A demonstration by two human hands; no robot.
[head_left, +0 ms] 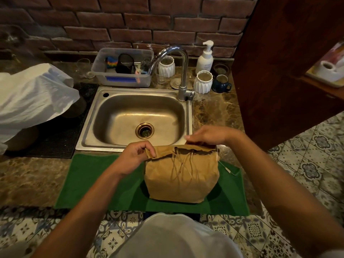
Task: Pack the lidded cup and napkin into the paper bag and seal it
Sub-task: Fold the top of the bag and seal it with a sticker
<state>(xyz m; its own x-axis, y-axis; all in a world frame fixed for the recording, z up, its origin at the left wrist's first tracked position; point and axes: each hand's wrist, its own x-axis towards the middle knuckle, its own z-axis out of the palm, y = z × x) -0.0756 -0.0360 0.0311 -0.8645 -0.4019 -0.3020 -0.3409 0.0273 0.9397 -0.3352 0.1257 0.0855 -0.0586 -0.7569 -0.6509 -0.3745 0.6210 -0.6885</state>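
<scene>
While the crumpled brown paper bag (181, 175) stands upright on the green felt mat (93, 179) just in front of the steel sink (137, 116), you've got both hands at its top edge; prob. so the mat steadies the base while you work the mouth shut. Your left hand (136, 157) pinches the bag's left top corner, thumb & forefinger closed on the paper; your right hand (206, 135) lies curled over the far right of the rim, fingers (193, 141) closed down on the fold, pressing it toward you. Paper twine handles (181, 164) hang loose down the near face, btwn your two hands, not gripped. Bag top sits right at your fingertips, touching both hands; bag body below & nearer you. Lidded cup & napkin: not visible; judged inside the bag, since it bulges full; can't confirm. Step in hand looks like folding/rolling the mouth down; seal not yet done, rim is partly open at right. Risk: paper is creased & soft; hard tug at the left corner could tear it or tip the bag.
</scene>
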